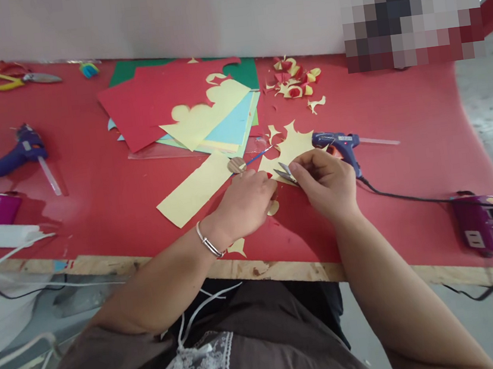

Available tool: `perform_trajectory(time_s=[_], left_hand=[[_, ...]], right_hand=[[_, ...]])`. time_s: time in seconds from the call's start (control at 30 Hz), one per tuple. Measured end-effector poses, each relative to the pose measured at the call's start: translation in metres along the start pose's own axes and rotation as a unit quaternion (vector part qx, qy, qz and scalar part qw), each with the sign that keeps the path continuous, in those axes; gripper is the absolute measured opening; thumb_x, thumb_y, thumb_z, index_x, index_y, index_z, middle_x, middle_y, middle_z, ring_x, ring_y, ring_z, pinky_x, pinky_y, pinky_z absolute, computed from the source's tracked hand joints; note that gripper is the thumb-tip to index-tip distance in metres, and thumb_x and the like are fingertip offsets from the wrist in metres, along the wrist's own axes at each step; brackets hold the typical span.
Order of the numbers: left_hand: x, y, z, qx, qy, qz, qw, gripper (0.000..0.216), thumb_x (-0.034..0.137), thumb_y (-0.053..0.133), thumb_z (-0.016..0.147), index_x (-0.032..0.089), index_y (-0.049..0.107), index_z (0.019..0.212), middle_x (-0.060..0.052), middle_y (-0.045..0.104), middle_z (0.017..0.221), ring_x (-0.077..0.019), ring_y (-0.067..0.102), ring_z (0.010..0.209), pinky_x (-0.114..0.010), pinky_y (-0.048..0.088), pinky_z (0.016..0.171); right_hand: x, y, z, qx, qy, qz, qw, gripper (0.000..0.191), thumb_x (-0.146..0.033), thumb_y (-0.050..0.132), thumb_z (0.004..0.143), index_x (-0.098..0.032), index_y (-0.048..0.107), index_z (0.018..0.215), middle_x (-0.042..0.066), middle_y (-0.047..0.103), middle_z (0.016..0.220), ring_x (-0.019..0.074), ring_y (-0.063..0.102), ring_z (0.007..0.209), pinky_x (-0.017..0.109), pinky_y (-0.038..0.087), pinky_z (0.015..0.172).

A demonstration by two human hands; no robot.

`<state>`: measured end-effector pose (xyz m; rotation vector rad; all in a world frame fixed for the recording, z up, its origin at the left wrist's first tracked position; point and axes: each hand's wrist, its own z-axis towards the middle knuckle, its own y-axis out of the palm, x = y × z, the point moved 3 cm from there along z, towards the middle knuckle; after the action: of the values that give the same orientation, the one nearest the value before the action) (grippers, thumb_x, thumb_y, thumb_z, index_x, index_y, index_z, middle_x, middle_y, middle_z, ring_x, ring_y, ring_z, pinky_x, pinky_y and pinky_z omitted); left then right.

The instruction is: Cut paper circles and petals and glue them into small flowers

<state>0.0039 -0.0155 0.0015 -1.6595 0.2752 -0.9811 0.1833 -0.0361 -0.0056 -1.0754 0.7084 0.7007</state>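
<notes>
My left hand point(249, 202) is closed in a pinch over the red table, with a small bit of red paper point(269, 175) showing at its fingertips. Just to the right, my right hand point(329, 183) grips small scissors point(286, 173), their two metal blades apart and pointing toward the left hand; the handles are hidden in the fingers. Beneath and beyond the blades lies a scalloped cream paper scrap point(292, 140). A round wooden disc point(236, 165) rests on a cream paper strip point(196, 193), beside a thin blue stick point(260, 155).
Sheets of red paper point(142, 107) and other colours are stacked behind. Curled red-and-yellow pieces point(294, 77) lie farther right. Glue guns point(345, 145) rest on both sides, with corded purple power strips point(487, 224). Yellow-handled scissors point(7, 81) lie back left.
</notes>
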Motion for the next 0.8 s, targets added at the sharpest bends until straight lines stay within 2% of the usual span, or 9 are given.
perform_trajectory(time_s=[0.1,0.17,0.23,0.37,0.47,0.6,0.8], left_hand=[[-0.006,-0.005,-0.001,0.073,-0.010,-0.116,0.991,0.013,0.007,0.061,0.096,0.018,0.063,0.089,-0.007,0.073,0.095,-0.0229,0.067,0.092,-0.037,0.053,0.083],[-0.013,-0.010,0.000,0.136,-0.029,-0.232,0.963,0.011,0.008,0.063,0.097,0.019,0.063,0.094,-0.004,0.073,0.092,-0.0174,0.067,0.084,-0.033,0.053,0.078],[-0.022,-0.011,0.001,0.184,-0.048,-0.340,0.921,0.008,0.012,0.068,0.096,0.019,0.064,0.099,-0.002,0.073,0.092,-0.0143,0.068,0.082,-0.029,0.055,0.077],[-0.035,-0.010,0.006,0.223,-0.088,-0.477,0.846,0.018,0.015,0.073,0.092,0.019,0.065,0.107,-0.004,0.071,0.099,-0.0127,0.068,0.086,-0.024,0.057,0.072],[-0.039,-0.008,0.007,0.222,-0.111,-0.523,0.815,0.023,0.015,0.077,0.088,0.020,0.065,0.107,-0.004,0.071,0.101,-0.0122,0.068,0.085,-0.021,0.056,0.067],[-0.036,-0.007,0.006,0.205,-0.121,-0.553,0.799,0.027,0.018,0.080,0.085,0.020,0.065,0.107,-0.004,0.072,0.100,-0.0125,0.070,0.083,-0.021,0.057,0.064],[-0.026,-0.008,0.006,0.180,-0.078,-0.530,0.825,0.015,0.023,0.078,0.091,0.017,0.068,0.101,-0.005,0.075,0.103,-0.0134,0.073,0.090,-0.026,0.063,0.080]], right_hand=[[0.000,-0.001,0.000,0.001,-0.005,0.002,1.000,0.019,-0.036,0.070,0.095,-0.023,0.069,0.081,-0.001,0.065,0.069,0.0141,0.054,0.058,0.030,0.041,0.057],[-0.001,-0.001,-0.001,-0.004,-0.014,0.004,1.000,0.018,-0.035,0.070,0.096,-0.023,0.070,0.082,-0.001,0.065,0.069,0.0143,0.054,0.058,0.030,0.042,0.058],[-0.005,-0.001,-0.002,-0.015,-0.031,0.003,0.999,0.016,-0.034,0.069,0.097,-0.023,0.071,0.085,0.000,0.066,0.070,0.0145,0.054,0.059,0.031,0.042,0.059],[-0.014,0.000,-0.005,-0.042,-0.076,-0.005,0.996,0.011,-0.034,0.068,0.098,-0.024,0.073,0.094,0.000,0.064,0.073,0.0148,0.054,0.059,0.031,0.044,0.059],[-0.018,0.003,-0.006,-0.062,-0.117,-0.018,0.991,0.009,-0.031,0.068,0.097,-0.025,0.074,0.100,0.000,0.063,0.075,0.0144,0.052,0.059,0.030,0.044,0.059],[-0.017,0.006,-0.006,-0.077,-0.147,-0.029,0.986,0.010,-0.027,0.066,0.098,-0.026,0.076,0.102,0.000,0.062,0.077,0.0145,0.053,0.060,0.030,0.045,0.059],[-0.017,0.004,-0.005,-0.061,-0.140,-0.015,0.988,0.010,-0.027,0.067,0.099,-0.025,0.074,0.093,0.000,0.060,0.074,0.0144,0.051,0.060,0.030,0.043,0.058]])
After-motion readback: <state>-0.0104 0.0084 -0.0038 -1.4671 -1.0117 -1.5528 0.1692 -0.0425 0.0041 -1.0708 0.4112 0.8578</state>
